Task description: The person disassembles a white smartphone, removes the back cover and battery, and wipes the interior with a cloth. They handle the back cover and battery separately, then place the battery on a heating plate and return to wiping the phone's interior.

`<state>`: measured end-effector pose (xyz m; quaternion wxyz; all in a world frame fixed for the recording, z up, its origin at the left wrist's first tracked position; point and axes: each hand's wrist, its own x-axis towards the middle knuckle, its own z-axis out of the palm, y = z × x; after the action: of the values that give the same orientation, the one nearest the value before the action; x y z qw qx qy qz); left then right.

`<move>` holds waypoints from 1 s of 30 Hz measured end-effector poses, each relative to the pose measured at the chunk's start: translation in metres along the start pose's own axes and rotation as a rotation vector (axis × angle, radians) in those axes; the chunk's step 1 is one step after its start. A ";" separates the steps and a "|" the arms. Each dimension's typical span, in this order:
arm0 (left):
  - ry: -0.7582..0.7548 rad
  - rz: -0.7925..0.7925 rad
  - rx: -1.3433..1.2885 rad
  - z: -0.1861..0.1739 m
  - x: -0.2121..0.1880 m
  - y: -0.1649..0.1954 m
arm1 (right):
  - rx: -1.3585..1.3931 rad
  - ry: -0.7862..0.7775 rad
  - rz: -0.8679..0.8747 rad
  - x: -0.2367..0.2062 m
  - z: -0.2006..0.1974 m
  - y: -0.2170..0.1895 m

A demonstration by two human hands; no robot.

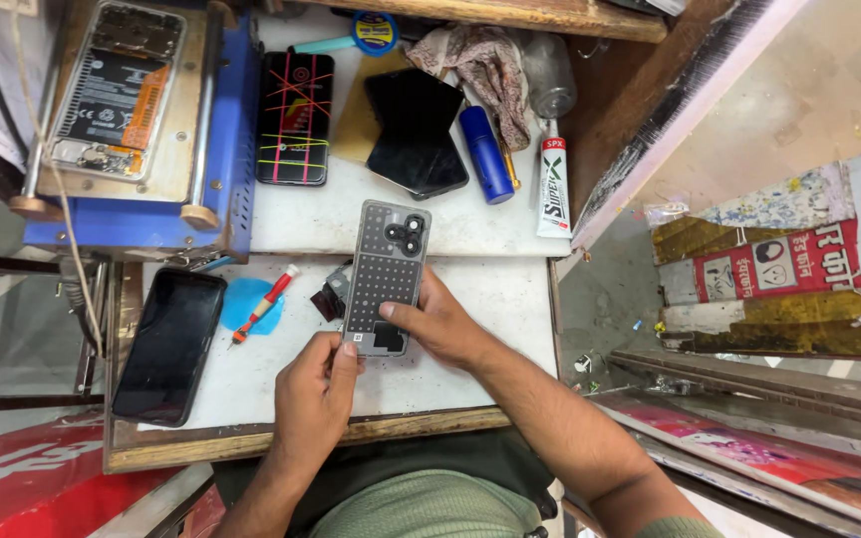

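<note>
A grey phone (388,269) lies back-up in the middle of the white worktop (490,299), camera cluster at its far end. My left hand (316,394) pinches its near left corner. From the right, my right hand (437,321) grips its near edge with the thumb laid across the back. A small dark part (329,299) sits just left of the phone, partly hidden under it.
A black phone (169,344) lies face-up at the left edge. A red-handled screwdriver (263,304) rests on a blue disc. At the back: a blue machine (151,120) holding an opened phone, two dark screens, a blue bottle (485,154), a glue tube (553,189), a cloth.
</note>
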<state>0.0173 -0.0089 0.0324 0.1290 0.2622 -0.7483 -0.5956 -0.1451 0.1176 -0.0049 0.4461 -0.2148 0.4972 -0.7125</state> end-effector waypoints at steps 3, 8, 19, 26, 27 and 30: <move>-0.020 0.024 0.087 -0.002 0.008 0.004 | -0.199 -0.041 0.078 -0.002 -0.004 0.005; 0.112 0.169 0.255 -0.006 0.031 0.006 | -0.259 -0.190 0.080 -0.004 0.001 0.009; -0.097 0.060 0.246 0.005 0.006 -0.007 | -0.063 0.119 0.020 -0.002 -0.005 -0.010; -0.067 -0.018 -0.029 -0.022 -0.023 -0.011 | -0.216 0.038 0.141 -0.003 -0.004 -0.013; -0.087 -0.032 -0.115 -0.026 -0.013 -0.012 | -0.239 -0.036 0.150 -0.006 -0.002 -0.011; -0.226 -0.044 -0.168 -0.024 0.013 -0.016 | -0.305 -0.267 0.163 -0.008 -0.001 -0.006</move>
<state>0.0227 -0.0383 0.0223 0.0523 0.1984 -0.6995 -0.6845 -0.1446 0.1254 0.0015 0.5266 -0.3311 0.5513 -0.5560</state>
